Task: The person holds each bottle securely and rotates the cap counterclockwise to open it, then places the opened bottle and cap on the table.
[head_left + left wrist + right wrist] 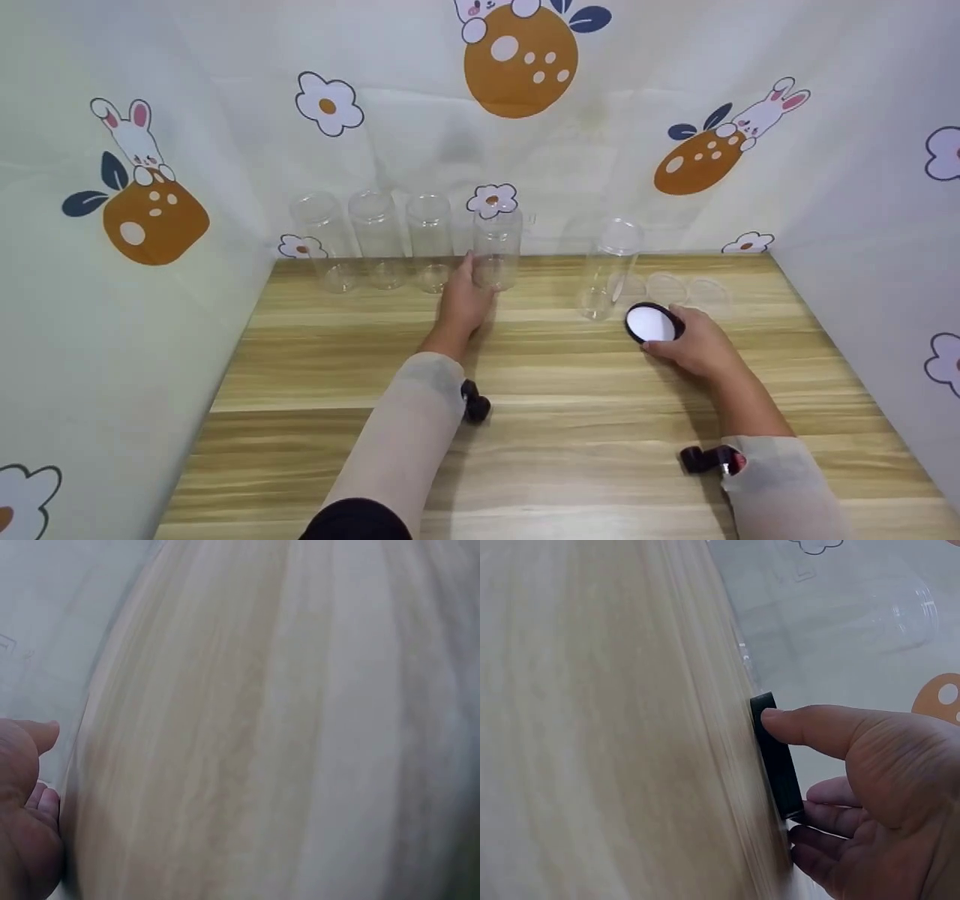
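Note:
My left hand [465,301] is at the lower left side of a clear cylindrical jar [498,244], fingers and thumb about its base. In the left wrist view the thumb and some curled fingertips of the left hand [26,802] show at the left edge; the jar cannot be made out there. With thumb and fingers my right hand [699,343] pinches a round lid [651,324] by its black rim, its white face towards the head camera. The right wrist view shows the black lid [776,757] edge-on between thumb and fingers of the right hand [877,780].
Three clear jars [430,240] stand in a row at the back left. Another clear jar [611,262] stands right of centre, beside several clear round discs [667,289]. The wood-grain table [570,420] meets patterned cloth walls [412,150] at the back and sides.

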Demonstrator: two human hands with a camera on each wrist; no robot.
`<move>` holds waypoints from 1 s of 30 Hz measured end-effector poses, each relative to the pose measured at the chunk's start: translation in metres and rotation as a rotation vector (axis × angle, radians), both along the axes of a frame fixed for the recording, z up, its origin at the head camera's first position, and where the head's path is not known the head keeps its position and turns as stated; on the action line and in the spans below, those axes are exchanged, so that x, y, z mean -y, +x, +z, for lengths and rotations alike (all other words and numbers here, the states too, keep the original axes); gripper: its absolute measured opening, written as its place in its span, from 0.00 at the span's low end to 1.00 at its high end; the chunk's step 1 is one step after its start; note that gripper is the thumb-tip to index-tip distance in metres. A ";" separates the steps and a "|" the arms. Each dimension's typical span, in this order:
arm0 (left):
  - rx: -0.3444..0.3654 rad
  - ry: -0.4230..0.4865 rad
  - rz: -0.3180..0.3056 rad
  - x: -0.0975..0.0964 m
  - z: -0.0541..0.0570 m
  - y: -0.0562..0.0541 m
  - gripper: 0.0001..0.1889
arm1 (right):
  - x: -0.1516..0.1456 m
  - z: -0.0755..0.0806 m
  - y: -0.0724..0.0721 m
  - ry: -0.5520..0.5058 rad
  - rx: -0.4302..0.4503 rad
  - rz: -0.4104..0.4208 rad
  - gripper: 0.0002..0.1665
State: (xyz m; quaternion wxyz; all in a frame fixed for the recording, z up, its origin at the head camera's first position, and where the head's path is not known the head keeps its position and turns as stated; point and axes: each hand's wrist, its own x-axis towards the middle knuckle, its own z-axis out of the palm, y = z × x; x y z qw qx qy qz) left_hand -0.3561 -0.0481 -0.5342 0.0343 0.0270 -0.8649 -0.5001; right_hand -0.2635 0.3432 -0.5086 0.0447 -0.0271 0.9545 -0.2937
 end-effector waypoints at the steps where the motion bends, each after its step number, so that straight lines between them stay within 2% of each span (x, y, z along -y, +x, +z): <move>1: 0.003 -0.003 0.002 0.000 0.000 0.000 0.46 | 0.000 0.001 0.000 -0.006 0.008 -0.003 0.60; 6: 0.014 -0.025 0.012 -0.001 0.002 0.002 0.45 | 0.002 0.006 0.002 -0.026 0.014 -0.019 0.60; 11: 0.020 -0.030 0.009 0.000 0.003 0.007 0.46 | 0.006 0.016 0.003 -0.039 -0.005 -0.080 0.61; 17: 0.017 -0.047 0.005 0.005 0.003 0.023 0.46 | 0.015 0.028 0.002 -0.089 -0.055 -0.106 0.62; 21: 0.021 -0.029 -0.009 0.009 0.005 0.034 0.47 | 0.024 0.037 -0.001 -0.209 -0.118 -0.110 0.63; 26: 0.046 0.105 -0.063 0.017 0.003 0.043 0.46 | 0.038 0.046 -0.010 -0.418 -0.181 -0.111 0.64; 30: 0.044 0.225 -0.122 0.024 0.002 0.053 0.45 | 0.049 0.051 -0.023 -0.503 -0.190 -0.120 0.63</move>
